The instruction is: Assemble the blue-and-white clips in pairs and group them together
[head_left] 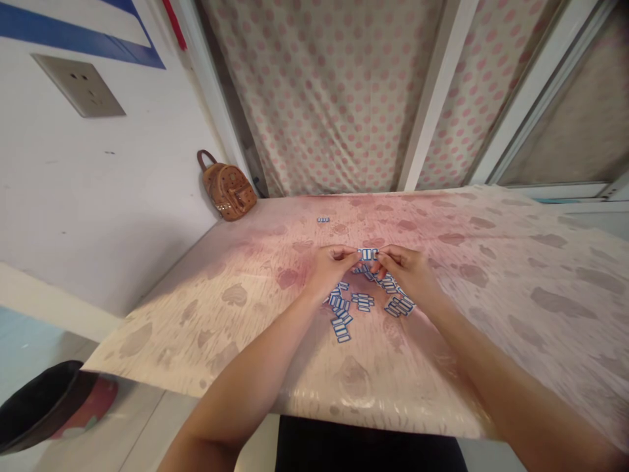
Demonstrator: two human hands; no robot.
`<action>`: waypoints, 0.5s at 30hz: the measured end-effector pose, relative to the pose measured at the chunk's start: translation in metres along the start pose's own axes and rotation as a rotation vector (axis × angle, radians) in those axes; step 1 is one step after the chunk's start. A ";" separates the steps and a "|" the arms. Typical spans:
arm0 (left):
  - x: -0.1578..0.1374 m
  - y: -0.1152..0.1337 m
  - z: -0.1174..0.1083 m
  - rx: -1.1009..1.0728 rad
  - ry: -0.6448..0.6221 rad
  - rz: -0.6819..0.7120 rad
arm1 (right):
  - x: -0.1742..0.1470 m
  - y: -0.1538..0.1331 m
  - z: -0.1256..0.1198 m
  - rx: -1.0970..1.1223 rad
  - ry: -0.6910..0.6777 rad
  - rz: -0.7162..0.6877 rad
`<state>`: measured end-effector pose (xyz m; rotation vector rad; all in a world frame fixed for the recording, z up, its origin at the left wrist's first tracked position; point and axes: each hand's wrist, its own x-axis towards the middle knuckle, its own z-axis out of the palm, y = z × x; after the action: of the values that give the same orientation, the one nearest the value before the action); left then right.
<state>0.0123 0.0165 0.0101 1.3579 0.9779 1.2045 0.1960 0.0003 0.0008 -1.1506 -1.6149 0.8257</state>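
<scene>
Between my two hands is a small white strip with blue-edged panels [367, 254], held level just above the table. My left hand [333, 265] pinches its left end between thumb and fingertips. At the right end, my right hand [400, 267] grips it in the same way. Beneath and in front of the hands lies a loose pile of similar blue-and-white pieces [362, 301], some overlapping, partly hidden by the fingers. One more such strip [323, 219] rests alone farther back on the table. The pieces are too small to tell their exact kind.
A patterned cloth [236, 341] covers the table. A brown mini backpack [228, 190] stands at the back left corner against the wall. Behind hangs a dotted curtain [334, 98]. A dark-mouthed bin [54, 406] is on the floor at left.
</scene>
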 end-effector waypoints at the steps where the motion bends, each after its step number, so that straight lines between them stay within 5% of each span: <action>1: 0.001 -0.001 -0.001 0.012 0.029 0.010 | 0.000 0.001 0.000 -0.029 -0.017 -0.001; 8: 0.009 -0.007 -0.012 0.077 0.146 0.037 | -0.010 0.002 0.009 -0.495 -0.379 0.016; 15: 0.014 -0.015 -0.015 0.073 0.151 0.044 | -0.017 0.001 0.014 -0.607 -0.480 -0.063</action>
<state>0.0011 0.0347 -0.0032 1.3663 1.1121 1.3315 0.1842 -0.0156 -0.0097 -1.3666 -2.3966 0.6081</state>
